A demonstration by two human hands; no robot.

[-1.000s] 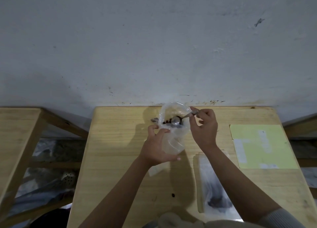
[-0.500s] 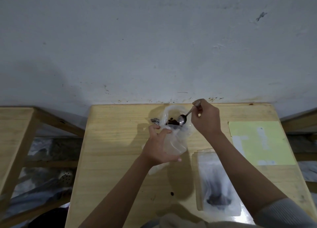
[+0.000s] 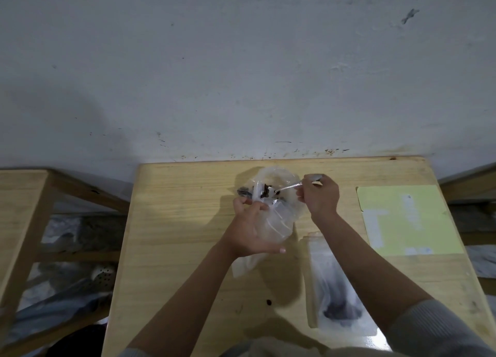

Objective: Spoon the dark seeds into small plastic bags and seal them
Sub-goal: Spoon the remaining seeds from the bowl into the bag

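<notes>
Near right on the table (image 3: 171, 249): a filled bag (image 3: 338, 303) lies flat, dark seeds pooled at its near end. One stray seed (image 3: 268, 301) to its left. Mid-table, left hand (image 3: 252, 230) is wrapped round a thin, floppy plastic bag (image 3: 279, 222) w/ its mouth held open; best gripped near the rim, lightly. Right hand (image 3: 319, 195) pinches the spoon (image 3: 288, 187), stiff and light, by its handle end. Seeds (image 3: 265, 190) sit at the mouth, prob. tipping in; blurry.

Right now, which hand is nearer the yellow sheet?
Right. The right hand holds the spoon just left of the yellow sheet; the left hand is farther left, gripping the bag.
</notes>
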